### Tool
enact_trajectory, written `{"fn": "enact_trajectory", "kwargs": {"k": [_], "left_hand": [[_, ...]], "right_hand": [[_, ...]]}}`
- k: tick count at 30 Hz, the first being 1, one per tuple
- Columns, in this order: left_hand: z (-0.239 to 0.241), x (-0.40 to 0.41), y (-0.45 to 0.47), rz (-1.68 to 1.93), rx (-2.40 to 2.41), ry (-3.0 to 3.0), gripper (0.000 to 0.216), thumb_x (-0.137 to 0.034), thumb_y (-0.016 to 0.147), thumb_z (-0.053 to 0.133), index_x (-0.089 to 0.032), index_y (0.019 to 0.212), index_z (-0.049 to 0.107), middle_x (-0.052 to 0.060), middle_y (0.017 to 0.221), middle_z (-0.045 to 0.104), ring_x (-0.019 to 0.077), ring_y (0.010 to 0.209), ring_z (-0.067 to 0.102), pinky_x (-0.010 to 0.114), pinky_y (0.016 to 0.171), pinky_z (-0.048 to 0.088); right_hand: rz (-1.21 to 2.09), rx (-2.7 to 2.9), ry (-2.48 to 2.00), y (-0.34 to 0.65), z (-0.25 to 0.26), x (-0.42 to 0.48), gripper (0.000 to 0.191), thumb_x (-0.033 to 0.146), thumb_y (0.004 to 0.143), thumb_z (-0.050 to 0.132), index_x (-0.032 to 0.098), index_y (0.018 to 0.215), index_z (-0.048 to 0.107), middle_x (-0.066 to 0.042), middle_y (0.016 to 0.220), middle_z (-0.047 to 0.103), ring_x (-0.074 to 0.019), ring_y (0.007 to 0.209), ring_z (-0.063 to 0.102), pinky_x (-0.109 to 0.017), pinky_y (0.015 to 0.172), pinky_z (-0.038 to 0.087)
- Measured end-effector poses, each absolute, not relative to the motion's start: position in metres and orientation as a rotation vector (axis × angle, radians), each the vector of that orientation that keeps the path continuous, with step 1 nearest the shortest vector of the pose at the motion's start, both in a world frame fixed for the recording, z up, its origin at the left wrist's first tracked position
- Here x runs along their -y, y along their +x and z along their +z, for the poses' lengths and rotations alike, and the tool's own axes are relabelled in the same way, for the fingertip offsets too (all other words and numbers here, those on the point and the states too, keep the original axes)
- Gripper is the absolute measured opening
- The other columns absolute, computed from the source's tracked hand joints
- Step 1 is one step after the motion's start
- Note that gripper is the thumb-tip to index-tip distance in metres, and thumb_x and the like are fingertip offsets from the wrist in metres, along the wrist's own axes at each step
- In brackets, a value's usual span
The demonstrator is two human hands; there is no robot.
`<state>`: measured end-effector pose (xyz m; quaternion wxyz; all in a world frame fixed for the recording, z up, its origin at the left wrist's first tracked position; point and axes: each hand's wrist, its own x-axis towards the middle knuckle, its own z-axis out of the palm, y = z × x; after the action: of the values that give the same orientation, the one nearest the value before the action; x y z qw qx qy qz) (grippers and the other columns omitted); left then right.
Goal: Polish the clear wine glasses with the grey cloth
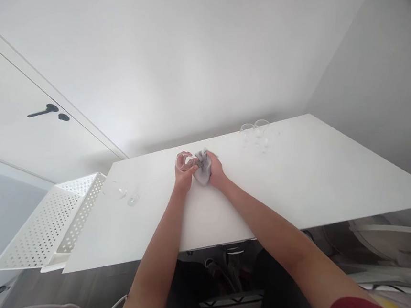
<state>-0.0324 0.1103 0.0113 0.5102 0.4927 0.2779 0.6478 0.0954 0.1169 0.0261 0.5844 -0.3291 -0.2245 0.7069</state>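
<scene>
Above the middle of the white table, my left hand [184,173] is closed around the bowl of a clear wine glass [180,161], which is tilted with its rim toward the left. My right hand [216,168] grips a crumpled grey cloth [202,173] against the stem and foot end of that glass. The cloth covers part of the foot. Both hands are close together, with the glass between them.
Two more wine glasses [261,126] stand near the table's back edge, right of my hands. Another stemmed glass [133,199] is on the left part of the white table [221,222]. White perforated shelving [46,221] adjoins the left edge. A wall rises behind.
</scene>
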Motion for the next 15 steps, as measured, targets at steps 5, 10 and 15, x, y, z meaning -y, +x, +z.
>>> {"fn": "enact_trajectory", "kwargs": {"k": [5,10,15], "left_hand": [[0.012,-0.107,-0.026,1.412,-0.505,1.177,0.064,-0.023,0.062,0.096,-0.032,0.109,0.053,-0.001,0.101,0.057,0.0137,0.086,0.063,0.04,0.094,0.055],[0.016,-0.104,-0.018,1.52,-0.509,1.038,0.06,-0.024,0.063,0.096,-0.031,0.108,0.057,0.0,0.107,0.056,0.0133,0.094,0.062,0.039,0.102,0.052],[0.014,-0.098,-0.012,1.708,-0.524,0.853,0.056,-0.023,0.068,0.092,-0.035,0.112,0.058,-0.002,0.113,0.054,0.0086,0.095,0.059,0.035,0.115,0.045]], "right_hand": [[1.816,0.327,-0.83,0.108,0.023,-0.125,0.025,0.041,0.088,0.054,0.024,0.073,0.044,0.003,0.06,0.049,-0.0134,0.056,0.05,-0.024,0.053,0.046],[1.34,0.595,-0.878,0.098,0.023,-0.112,0.024,0.042,0.086,0.06,0.024,0.078,0.047,0.002,0.07,0.051,-0.0134,0.066,0.052,-0.024,0.061,0.049],[0.886,1.015,-0.784,0.085,0.023,-0.09,0.024,0.048,0.092,0.059,0.024,0.093,0.055,0.0,0.088,0.056,-0.0143,0.081,0.054,-0.026,0.075,0.051]]}}
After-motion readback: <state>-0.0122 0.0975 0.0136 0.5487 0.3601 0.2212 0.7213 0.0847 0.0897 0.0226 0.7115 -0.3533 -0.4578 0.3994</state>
